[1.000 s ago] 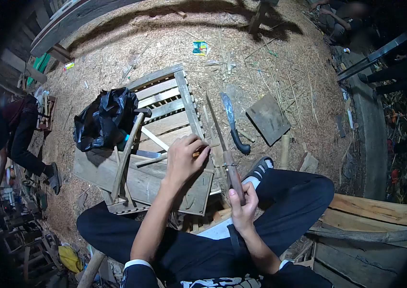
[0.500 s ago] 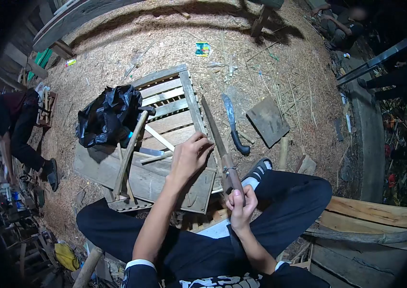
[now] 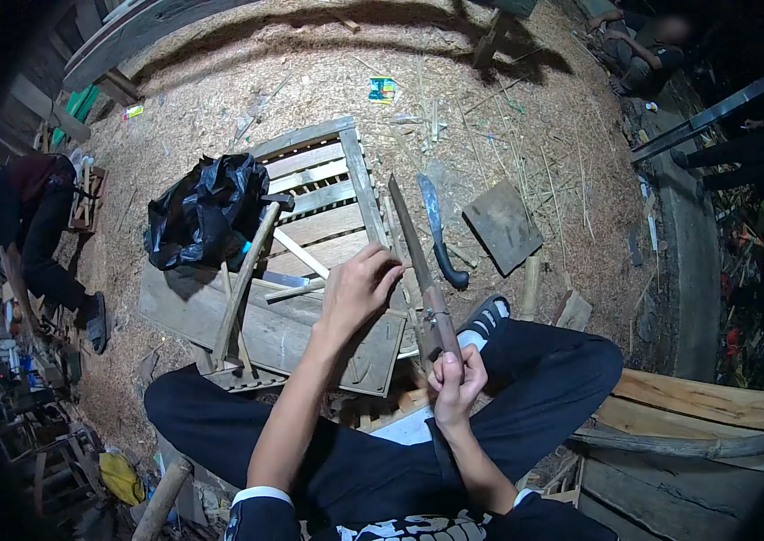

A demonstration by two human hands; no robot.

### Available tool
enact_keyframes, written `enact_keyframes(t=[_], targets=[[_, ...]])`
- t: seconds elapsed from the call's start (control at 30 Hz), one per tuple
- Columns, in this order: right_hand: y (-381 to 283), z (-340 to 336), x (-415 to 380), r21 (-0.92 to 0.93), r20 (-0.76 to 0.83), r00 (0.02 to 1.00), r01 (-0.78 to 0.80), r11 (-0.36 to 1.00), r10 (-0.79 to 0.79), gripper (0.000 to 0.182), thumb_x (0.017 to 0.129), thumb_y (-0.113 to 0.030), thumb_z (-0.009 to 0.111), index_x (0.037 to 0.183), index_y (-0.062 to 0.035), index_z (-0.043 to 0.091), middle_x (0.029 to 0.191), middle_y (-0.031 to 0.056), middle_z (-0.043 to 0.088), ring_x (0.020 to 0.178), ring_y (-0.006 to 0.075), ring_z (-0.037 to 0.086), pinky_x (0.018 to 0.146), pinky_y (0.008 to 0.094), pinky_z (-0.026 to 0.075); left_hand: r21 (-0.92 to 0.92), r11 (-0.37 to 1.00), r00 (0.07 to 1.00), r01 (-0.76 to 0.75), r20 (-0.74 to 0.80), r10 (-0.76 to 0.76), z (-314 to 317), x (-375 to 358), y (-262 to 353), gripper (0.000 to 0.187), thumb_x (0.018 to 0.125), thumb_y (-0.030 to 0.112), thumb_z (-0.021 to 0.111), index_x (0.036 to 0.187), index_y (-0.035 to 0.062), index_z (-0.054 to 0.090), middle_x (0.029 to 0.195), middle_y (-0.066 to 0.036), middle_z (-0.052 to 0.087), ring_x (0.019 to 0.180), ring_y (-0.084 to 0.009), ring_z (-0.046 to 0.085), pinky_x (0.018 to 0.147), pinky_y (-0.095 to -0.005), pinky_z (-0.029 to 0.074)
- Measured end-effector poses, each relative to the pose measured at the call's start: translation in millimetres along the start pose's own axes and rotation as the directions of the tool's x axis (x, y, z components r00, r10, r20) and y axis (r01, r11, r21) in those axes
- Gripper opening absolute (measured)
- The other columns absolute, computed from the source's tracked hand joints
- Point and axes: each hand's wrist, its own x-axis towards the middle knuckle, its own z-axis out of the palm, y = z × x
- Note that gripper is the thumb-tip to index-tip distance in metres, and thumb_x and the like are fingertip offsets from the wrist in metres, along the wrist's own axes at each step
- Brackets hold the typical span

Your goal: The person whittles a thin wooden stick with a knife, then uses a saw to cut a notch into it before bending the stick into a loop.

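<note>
My right hand [image 3: 457,386] is wrapped round the brown wooden handle of a long knife [image 3: 412,236]. The narrow dark blade points up and away from me. Wire-like binding shows where handle and blade meet. Left of the blade, my left hand [image 3: 362,287] has its fingers pinched together near the knife. Whatever lies between those fingertips is too small to make out. Under my left forearm is a wooden board [image 3: 247,316], partly covered by the arm. Beyond the knife, a machete [image 3: 432,216] with a black curved handle rests on the ground.
A black plastic bag [image 3: 201,216] and a wood-handled hammer [image 3: 251,275] lie on a slatted wooden panel [image 3: 362,180]. To the right are a square board [image 3: 503,227] and a metal beam [image 3: 706,117]. A person bends at left [image 3: 39,225]; another sits at the upper right [image 3: 643,54].
The knife has shifted slightly right and its tip has swung a little to the right. My left hand stays pinched, moving only slightly.
</note>
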Motion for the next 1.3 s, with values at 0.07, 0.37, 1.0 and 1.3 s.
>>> enact_keyframes(t=[0.07,0.37,1.0,1.3], targets=[[-1.2,0.8,0.3,-0.009,0.029,1.000,-0.002,1.000,0.003,0.033,0.106,-0.025,0.064,0.087,-0.0094,0.041,0.069,-0.0012,0.048,0.058,0.0039,0.042,0.048,0.0223,0.035,-0.004,1.000,1.000,0.004,0.003,-0.004,-0.2,0.6,0.7,0.015,0.093,0.016,0.078,0.103,0.0040,0.076,0.101,-0.010,0.072,0.085,-0.0320,0.073,0.073,-0.0390,0.057],[2.4,-1.0,0.0,-0.017,0.056,0.998,-0.023,1.000,0.024,0.032,0.106,-0.024,0.063,0.087,-0.0089,0.042,0.069,-0.0002,0.049,0.057,0.0045,0.043,0.048,0.0231,0.036,-0.006,0.999,0.999,-0.039,-0.032,0.039,-0.1,0.1,0.8,0.016,0.092,0.018,0.078,0.105,0.0088,0.079,0.102,-0.009,0.072,0.078,-0.0325,0.073,0.068,-0.0399,0.058],[-8.1,2.8,4.2,-0.348,0.054,0.999,0.024,0.937,-0.005,0.039,0.103,-0.027,0.065,0.078,-0.0037,0.045,0.065,0.0018,0.041,0.061,0.0102,0.040,0.054,0.0353,0.033,-0.013,0.999,0.999,-0.032,-0.022,0.032,1.0,-0.4,-0.2,0.015,0.091,0.013,0.078,0.104,0.0055,0.079,0.101,-0.011,0.073,0.082,-0.0310,0.074,0.072,-0.0384,0.057],[-18.5,-1.0,1.1,-0.371,0.056,0.998,0.017,0.928,0.004,0.040,0.103,-0.027,0.065,0.077,-0.0027,0.045,0.064,0.0034,0.043,0.061,0.0097,0.043,0.053,0.0347,0.034,-0.016,0.999,0.999,-0.030,-0.032,0.029,4.8,-1.6,-2.5,0.015,0.090,0.015,0.078,0.103,0.0084,0.080,0.104,-0.009,0.073,0.085,-0.0352,0.073,0.073,-0.0420,0.058]])
